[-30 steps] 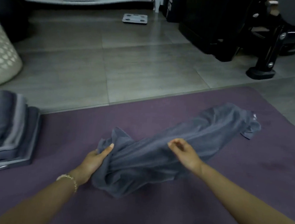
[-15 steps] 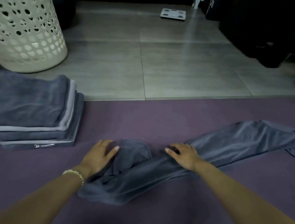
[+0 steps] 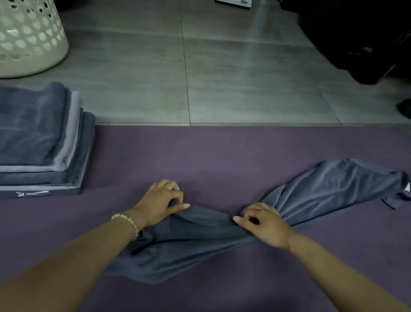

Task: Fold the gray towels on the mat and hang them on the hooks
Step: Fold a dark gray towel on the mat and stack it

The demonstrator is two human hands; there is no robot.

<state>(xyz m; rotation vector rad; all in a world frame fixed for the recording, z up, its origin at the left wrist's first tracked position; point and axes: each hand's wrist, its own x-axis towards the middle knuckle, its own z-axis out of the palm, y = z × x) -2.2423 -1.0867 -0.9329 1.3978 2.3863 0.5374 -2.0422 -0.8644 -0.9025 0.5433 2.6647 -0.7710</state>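
Folded stack (image 3: 28, 139) done on the mat (image 3: 211, 156); left hand (image 3: 163, 200) and right hand (image 3: 264, 222) pinch one crumpled gray towel (image 3: 320, 187). No hooks visible; hanging likely remains.

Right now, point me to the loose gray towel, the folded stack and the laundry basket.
loose gray towel (image 3: 320, 187): head view, on its spread right half.
folded stack (image 3: 22, 129): head view, on the top towel's flat face.
laundry basket (image 3: 20, 33): head view, on its perforated side wall.
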